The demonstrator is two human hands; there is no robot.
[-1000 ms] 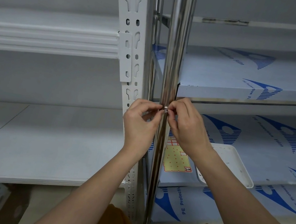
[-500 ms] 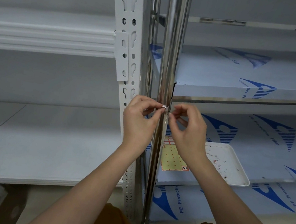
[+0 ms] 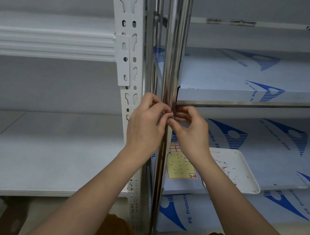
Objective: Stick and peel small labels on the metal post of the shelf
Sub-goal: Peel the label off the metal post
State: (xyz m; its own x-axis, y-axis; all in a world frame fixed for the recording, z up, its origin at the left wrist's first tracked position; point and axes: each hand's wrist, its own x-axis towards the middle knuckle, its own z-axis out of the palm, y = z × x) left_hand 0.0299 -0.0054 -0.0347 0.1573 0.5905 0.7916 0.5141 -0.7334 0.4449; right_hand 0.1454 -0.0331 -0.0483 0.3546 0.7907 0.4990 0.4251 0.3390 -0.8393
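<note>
My right hand has slid lower on the metal post. Both hands pinch a small label, the left hand gripping; I judge it's peeling off.

The post under my fingertips is polished metal, mirror-bright and smooth. Beside it the slotted upright is metal in matt white paint. The shelf boards wear a faintly glossy printed plastic film. The tray looks like smooth white plastic, and the label sheet is probably waxy yellow paper.
</note>
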